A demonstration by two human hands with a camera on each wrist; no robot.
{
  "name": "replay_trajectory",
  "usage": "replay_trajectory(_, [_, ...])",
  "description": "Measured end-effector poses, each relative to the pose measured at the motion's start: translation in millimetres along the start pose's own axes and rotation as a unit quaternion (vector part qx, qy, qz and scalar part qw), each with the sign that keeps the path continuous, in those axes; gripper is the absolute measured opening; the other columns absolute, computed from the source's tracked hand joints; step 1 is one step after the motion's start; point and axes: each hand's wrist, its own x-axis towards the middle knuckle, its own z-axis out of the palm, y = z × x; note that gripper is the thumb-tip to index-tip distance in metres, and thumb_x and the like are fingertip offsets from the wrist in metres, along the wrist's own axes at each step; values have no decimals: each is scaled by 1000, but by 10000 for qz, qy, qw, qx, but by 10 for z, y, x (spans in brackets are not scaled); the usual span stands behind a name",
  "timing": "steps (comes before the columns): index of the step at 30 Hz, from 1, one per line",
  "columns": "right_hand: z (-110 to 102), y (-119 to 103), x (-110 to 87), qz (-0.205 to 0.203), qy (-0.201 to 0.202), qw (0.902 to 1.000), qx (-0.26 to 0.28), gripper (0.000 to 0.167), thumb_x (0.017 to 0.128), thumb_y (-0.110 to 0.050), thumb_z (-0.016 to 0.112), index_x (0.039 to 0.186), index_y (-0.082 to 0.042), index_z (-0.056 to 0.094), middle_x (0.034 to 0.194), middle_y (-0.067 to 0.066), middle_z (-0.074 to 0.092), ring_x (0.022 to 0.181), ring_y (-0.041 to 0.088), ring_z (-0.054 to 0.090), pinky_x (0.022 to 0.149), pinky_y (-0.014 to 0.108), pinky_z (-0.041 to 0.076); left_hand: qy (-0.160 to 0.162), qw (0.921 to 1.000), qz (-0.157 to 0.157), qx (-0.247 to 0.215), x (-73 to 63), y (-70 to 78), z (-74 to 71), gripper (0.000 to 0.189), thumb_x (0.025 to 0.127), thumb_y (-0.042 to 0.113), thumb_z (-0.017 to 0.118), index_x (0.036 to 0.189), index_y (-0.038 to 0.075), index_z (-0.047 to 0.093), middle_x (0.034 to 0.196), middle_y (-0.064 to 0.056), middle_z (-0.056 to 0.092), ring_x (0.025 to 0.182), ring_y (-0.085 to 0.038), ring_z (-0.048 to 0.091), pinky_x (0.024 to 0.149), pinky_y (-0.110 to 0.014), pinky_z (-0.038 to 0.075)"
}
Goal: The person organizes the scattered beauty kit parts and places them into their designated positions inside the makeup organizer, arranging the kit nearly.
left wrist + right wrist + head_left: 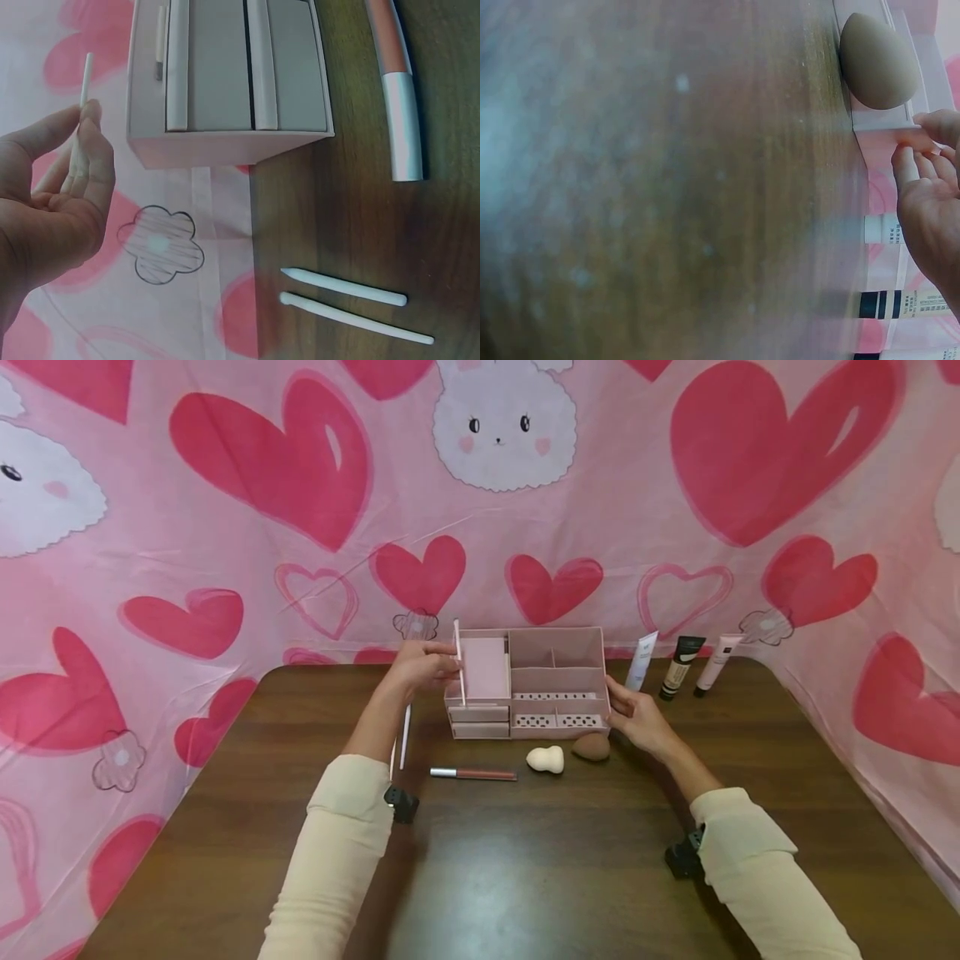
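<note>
A pink makeup organizer (558, 681) with drawers and compartments stands at the back of the table. My left hand (426, 667) pinches a slim white stick (87, 75) between thumb and fingertips. That stick is held nearly upright in front of the organizer's upper left part. At the organizer's right side, my right hand (639, 717) grips the edge of the side wall, thumb and fingers at the rim in the right wrist view. A brown makeup sponge (877, 64) lies close by at the organizer's front right corner.
Two more white sticks (345, 286) lie left of the organizer. In front are a lip gloss tube (480, 774) and a cream makeup sponge (546, 760). Several cosmetic tubes (678, 668) stand to the right. A heart-printed cloth (622, 510) hangs behind the table.
</note>
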Motion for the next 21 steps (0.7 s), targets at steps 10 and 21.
replay_trajectory(10, [-17, 10, 13, -19, -1, 9999, 141, 70, 91, 21, 48, 154, 14, 19, 161, 34, 17, 144, 51, 25, 97, 7, 44, 29, 9998, 84, 163, 103, 75, 160, 43, 92, -3, 64, 133, -11, 60, 65, 5, 64, 61, -4, 64, 61, -17, 56])
replay_trajectory(21, [-13, 22, 26, 58, -17, 9999, 154, 69, 92, 19, 48, 155, 13, 19, 161, 33, 18, 145, 50, 26, 98, 9, 43, 215, 9977, 177, 614, 177, 47, 231, 39, 89, -3, 67, 127, -11, 65, 78, -3, 66, 60, -4, 62, 63, -16, 55])
